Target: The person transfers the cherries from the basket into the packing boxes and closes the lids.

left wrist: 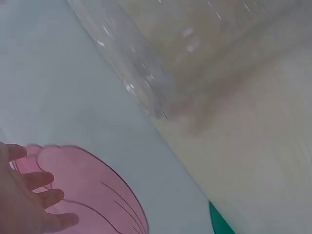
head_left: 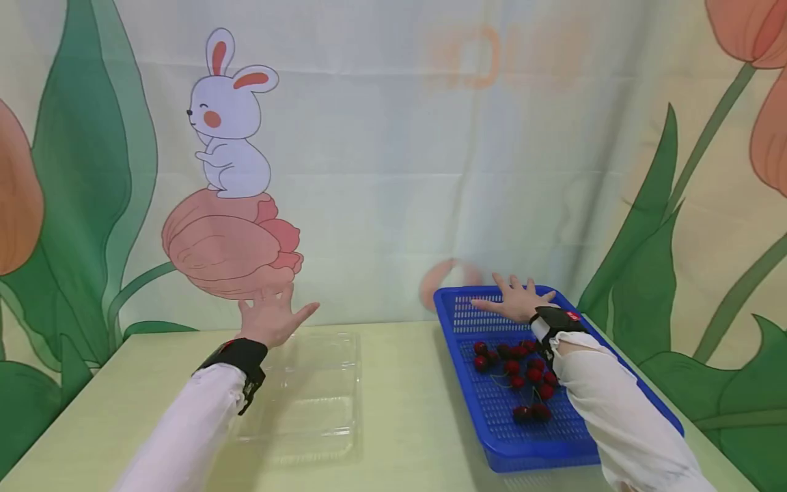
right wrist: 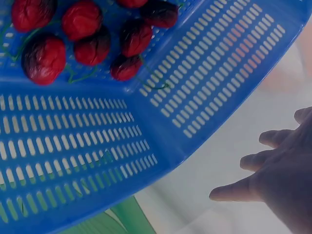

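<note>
My left hand [head_left: 268, 318] is held up with its fingers spread, holding nothing, over the back of a clear plastic container [head_left: 335, 413] on the table. In the left wrist view the spread fingers [left wrist: 46, 197] show at the lower left, apart from the container [left wrist: 131, 53]. Above the far end of a blue plastic basket [head_left: 473, 403] hovers my right hand [head_left: 518, 301], fingers spread and nothing in them. Dark red cherries [head_left: 512, 367], some with green stems, lie inside the basket; my right forearm hides part of it. The right wrist view shows the cherries [right wrist: 44, 58] close up.
A pale yellow table [head_left: 406, 383] carries both the container and the basket, with a strip of tabletop between them. Behind it hangs a printed cloth [head_left: 369, 171] with a rabbit and tulips. Slotted walls [right wrist: 214, 73] rise around the basket.
</note>
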The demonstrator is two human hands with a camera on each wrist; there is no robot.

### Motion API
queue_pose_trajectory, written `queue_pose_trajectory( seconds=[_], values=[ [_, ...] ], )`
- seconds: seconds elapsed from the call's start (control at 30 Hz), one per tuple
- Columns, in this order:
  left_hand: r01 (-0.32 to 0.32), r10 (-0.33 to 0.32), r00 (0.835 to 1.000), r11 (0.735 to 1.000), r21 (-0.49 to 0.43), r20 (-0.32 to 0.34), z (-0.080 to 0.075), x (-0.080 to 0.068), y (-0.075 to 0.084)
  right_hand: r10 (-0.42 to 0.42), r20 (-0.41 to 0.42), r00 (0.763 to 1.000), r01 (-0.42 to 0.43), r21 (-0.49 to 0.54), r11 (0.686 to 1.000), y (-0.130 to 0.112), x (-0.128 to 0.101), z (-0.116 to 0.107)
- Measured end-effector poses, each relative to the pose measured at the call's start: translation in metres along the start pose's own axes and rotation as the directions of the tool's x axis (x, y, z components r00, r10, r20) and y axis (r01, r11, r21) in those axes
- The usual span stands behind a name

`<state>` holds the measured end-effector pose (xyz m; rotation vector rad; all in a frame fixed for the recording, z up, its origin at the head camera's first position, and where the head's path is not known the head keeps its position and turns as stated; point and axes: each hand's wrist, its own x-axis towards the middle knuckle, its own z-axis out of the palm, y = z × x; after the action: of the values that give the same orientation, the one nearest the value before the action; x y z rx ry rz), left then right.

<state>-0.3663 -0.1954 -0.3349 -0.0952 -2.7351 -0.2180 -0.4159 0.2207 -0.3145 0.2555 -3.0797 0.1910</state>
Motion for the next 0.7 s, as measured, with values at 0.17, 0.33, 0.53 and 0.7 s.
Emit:
queue_pose_trajectory(
  seconds=[0.17,0.33,0.53,0.7],
  values=[
    [-0.041,0.041,0.999,0.999,0.004,0.008,0.005,0.003,0.031,-0.002,-0.004,1.000,0.002,0.009,1.000,0.017,-0.007,-0.005],
    [-0.106,0.106,0.994,0.994,-0.008,0.001,0.009,-0.001,0.071,0.018,0.015,1.000,-0.019,0.046,0.999,0.034,-0.023,-0.012],
    [-0.188,0.188,0.982,0.982,-0.004,-0.025,0.015,-0.008,0.115,0.044,0.065,0.997,-0.051,0.116,0.992,0.061,-0.035,-0.014],
    [-0.221,0.221,0.975,0.975,0.002,-0.031,0.022,-0.013,0.144,0.100,0.117,0.988,-0.114,0.124,0.986,0.080,-0.042,-0.011]
  ],
)
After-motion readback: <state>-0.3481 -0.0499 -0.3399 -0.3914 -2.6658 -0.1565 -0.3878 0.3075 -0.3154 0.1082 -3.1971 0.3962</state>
